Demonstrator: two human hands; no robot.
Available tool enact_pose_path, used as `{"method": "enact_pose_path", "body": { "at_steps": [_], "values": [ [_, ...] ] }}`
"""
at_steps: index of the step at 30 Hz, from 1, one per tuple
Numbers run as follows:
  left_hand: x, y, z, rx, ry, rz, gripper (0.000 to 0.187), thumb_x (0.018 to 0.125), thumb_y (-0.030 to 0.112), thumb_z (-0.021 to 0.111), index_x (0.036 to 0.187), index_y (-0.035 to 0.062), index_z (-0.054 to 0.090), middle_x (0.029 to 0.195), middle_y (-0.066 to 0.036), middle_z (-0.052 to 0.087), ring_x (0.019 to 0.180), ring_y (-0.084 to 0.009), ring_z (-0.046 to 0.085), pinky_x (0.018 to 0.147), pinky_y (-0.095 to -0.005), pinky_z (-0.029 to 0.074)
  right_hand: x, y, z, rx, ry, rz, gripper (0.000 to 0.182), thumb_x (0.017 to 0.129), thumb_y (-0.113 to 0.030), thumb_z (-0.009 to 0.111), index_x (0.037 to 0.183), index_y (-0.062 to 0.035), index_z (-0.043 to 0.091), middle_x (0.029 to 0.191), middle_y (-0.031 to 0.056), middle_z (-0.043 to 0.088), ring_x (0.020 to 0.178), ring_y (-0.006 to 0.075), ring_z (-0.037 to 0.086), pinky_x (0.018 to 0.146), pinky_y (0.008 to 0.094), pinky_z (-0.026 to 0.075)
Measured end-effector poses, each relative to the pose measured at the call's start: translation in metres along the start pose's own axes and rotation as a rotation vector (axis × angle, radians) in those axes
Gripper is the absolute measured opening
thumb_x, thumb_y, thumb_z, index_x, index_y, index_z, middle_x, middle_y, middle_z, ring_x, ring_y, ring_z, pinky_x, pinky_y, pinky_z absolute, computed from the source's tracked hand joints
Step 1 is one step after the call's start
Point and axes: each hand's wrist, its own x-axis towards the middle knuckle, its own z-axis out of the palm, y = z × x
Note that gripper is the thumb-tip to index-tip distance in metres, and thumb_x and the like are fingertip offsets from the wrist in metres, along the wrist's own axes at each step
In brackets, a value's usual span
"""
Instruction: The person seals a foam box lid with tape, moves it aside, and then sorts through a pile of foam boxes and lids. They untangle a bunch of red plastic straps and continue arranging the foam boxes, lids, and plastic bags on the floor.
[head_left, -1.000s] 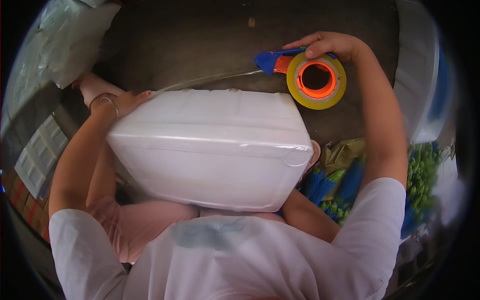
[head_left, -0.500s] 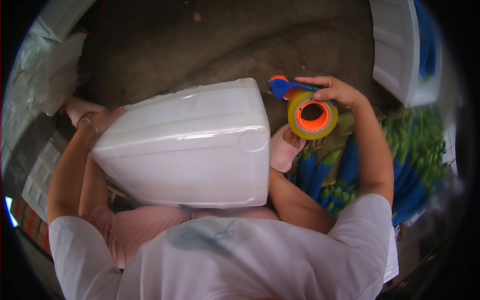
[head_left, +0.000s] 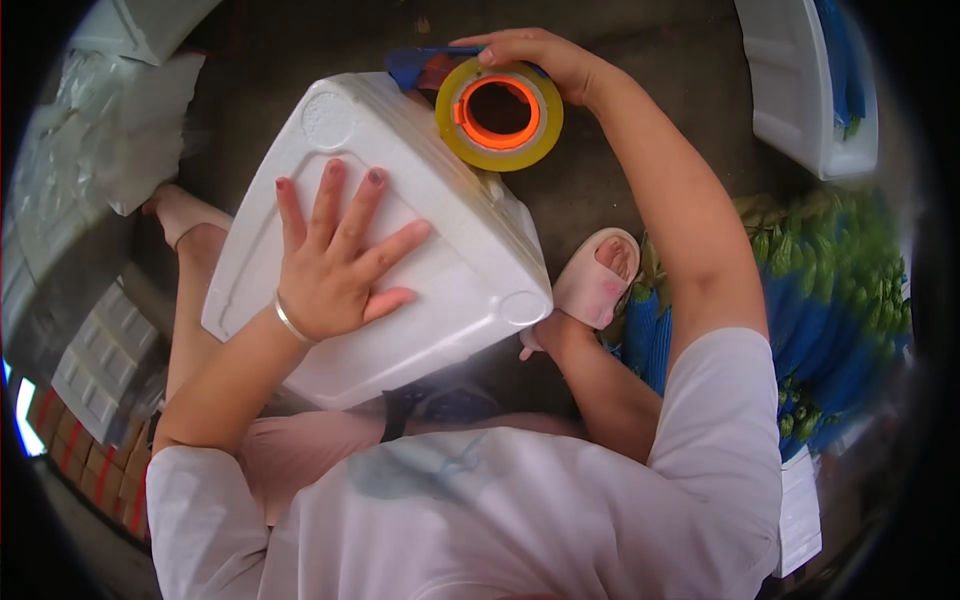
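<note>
Between my legs a white foam box (head_left: 440, 270) stands tilted, one broad face turned up toward me. My left hand (head_left: 335, 260) lies flat on that face with its fingers spread. A tape dispenser (head_left: 410, 66), with a blue body and an orange hub, carries a big roll of yellowish clear tape (head_left: 548, 140). My right hand (head_left: 530, 58) grips the dispenser from above, at the box's far edge. The dispenser's front end overlaps the box's far corner in this view.
Green vegetables in blue netting (head_left: 800, 300) are piled at the right. Another white foam box (head_left: 790, 90) with blue netting stands at the upper right. Plastic-wrapped material (head_left: 130, 120) is at the left, near brown cartons (head_left: 95, 465). My pink slipper (head_left: 598, 280) is beside the box.
The box has turned and tipped, showing a different face. My left hand has moved from its left end onto this face. My right hand has carried the dispenser up and left to the far edge.
</note>
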Motion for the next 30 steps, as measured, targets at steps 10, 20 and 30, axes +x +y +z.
{"method": "enact_pose_path", "body": {
  "at_steps": [10,20,30],
  "values": [
    [0.006,-0.008,0.004,0.083,0.119,-0.093,0.065,0.087,0.065,0.034,0.138,0.0256,0.045,0.153,-0.017,0.019,0.143,-0.0358,0.008,0.107,-0.0568,-0.014,-0.111,0.076,-0.029,0.294,0.088,0.106,0.061,0.081,-0.025,0.066,0.134,-0.0030,0.046,0.120,0.0115,0.060,0.104,0.0171,0.059,0.096,0.0325,0.046],
    [0.004,-0.007,0.014,0.248,0.200,-0.104,0.063,0.085,0.062,0.040,0.142,0.0340,0.036,0.156,-0.005,0.011,0.144,-0.0286,0.006,0.104,-0.0671,-0.002,-0.188,0.112,0.061,-0.155,0.626,0.160,0.055,0.080,-0.033,0.060,0.131,-0.0118,0.054,0.118,0.0111,0.060,0.098,0.0182,0.058,0.085,0.0299,0.046],
    [0.007,-0.010,0.026,0.270,0.310,-0.085,0.062,0.087,0.061,0.040,0.144,0.0387,0.028,0.156,-0.001,0.008,0.144,-0.0252,0.004,0.105,-0.0677,0.000,-0.175,0.104,0.068,0.047,0.600,0.157,0.058,0.078,-0.027,0.062,0.133,-0.0154,0.051,0.116,0.0100,0.060,0.100,0.0197,0.060,0.085,0.0349,0.049]
  ]
}}
